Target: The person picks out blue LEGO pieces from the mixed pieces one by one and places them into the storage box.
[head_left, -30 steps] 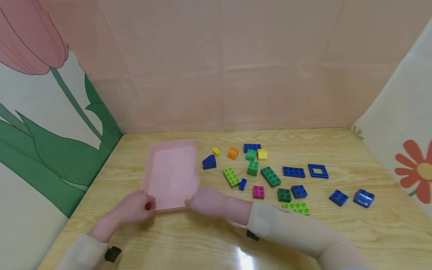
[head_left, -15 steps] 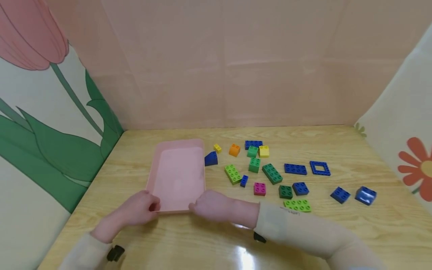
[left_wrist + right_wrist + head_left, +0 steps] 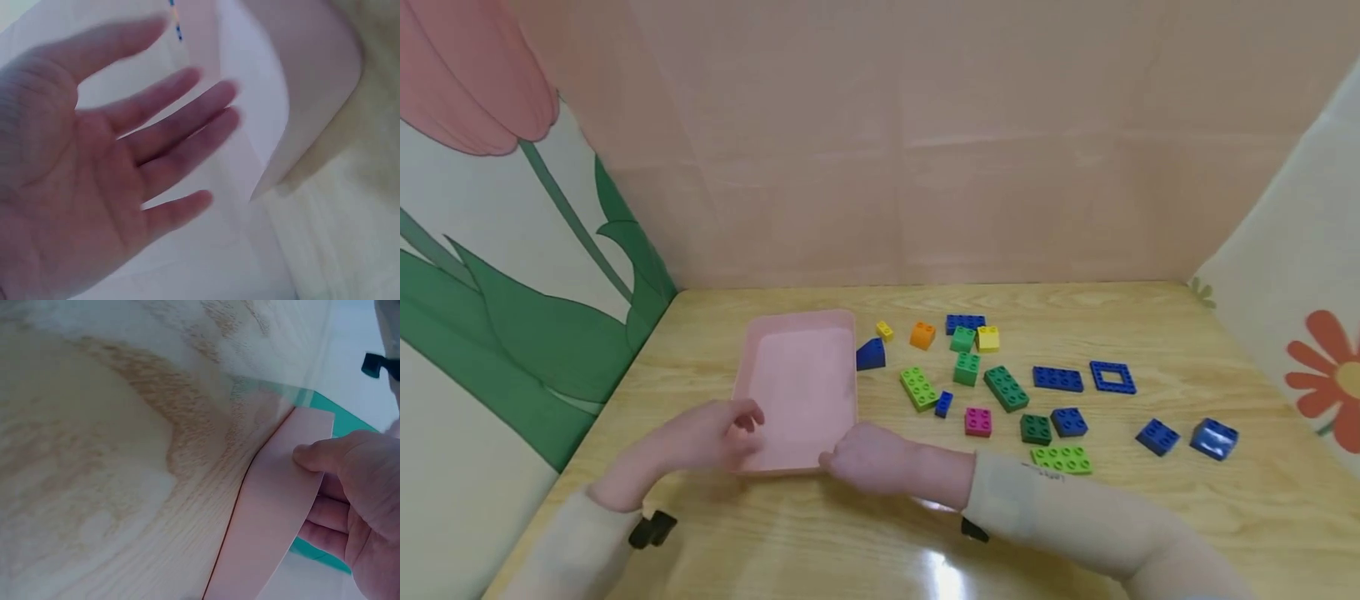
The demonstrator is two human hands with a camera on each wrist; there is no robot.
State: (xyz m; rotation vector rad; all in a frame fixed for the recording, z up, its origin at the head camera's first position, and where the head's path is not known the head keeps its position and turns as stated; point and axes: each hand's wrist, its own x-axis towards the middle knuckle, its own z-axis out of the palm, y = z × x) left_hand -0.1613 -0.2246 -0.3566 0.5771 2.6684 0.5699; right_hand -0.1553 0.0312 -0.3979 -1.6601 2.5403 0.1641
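Tabletop (image 3: 805, 533) glare, apparently hazy wrist views

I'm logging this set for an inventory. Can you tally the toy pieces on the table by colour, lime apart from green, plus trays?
Blue pieces: 8
Green pieces: 4
Lime pieces: 2
Yellow pieces: 2
Orange piece: 1
Magenta piece: 1
Pink tray: 1
Total: 19

Hand (image 3: 374, 494) pinching pink tray (image 3: 269, 503), wood-grain table (image 3: 119, 494)
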